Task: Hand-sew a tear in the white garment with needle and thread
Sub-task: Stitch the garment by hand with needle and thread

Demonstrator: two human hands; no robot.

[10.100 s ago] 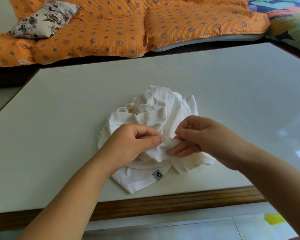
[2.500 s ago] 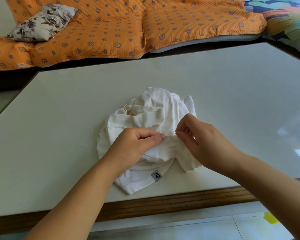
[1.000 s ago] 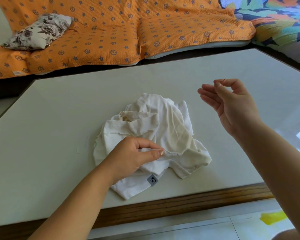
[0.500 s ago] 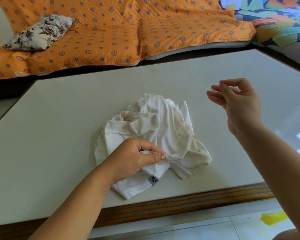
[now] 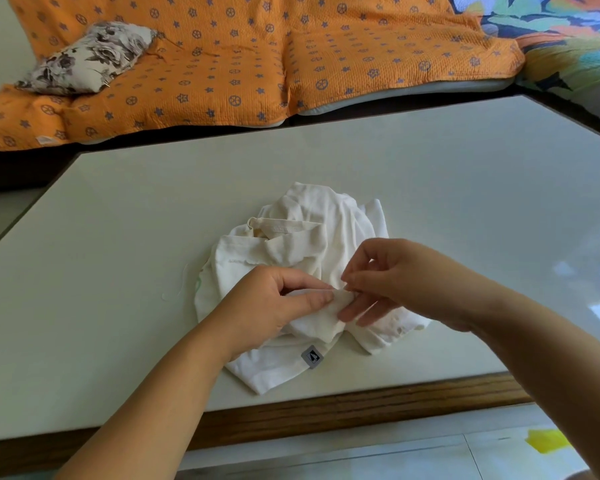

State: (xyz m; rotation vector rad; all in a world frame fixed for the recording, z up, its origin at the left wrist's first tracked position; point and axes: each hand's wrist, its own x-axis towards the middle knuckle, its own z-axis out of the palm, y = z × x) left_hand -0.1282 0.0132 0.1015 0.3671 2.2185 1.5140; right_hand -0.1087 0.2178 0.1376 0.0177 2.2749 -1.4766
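Observation:
The white garment [image 5: 302, 247] lies crumpled on the pale table [image 5: 118, 237], with a small grey label [image 5: 311, 356] at its near hem. My left hand [image 5: 274, 306] pinches a raised fold of the garment between thumb and fingers. My right hand [image 5: 402, 282] is at the same fold from the right, thumb and forefinger pinched together at the fabric edge, the other fingers under the fold. The needle is too small to make out here. A loose pale thread [image 5: 179, 287] trails on the table left of the garment.
The table's wooden front edge [image 5: 326, 407] runs below the garment. Behind the table lies an orange patterned quilt [image 5: 257, 64] with a floral pillow [image 5: 87, 57] at its left. A colourful cover [image 5: 568, 39] is at the far right.
My right hand, raised out to the right with the needle a second ago, has come back down to the fold. My left hand has kept its hold on the garment.

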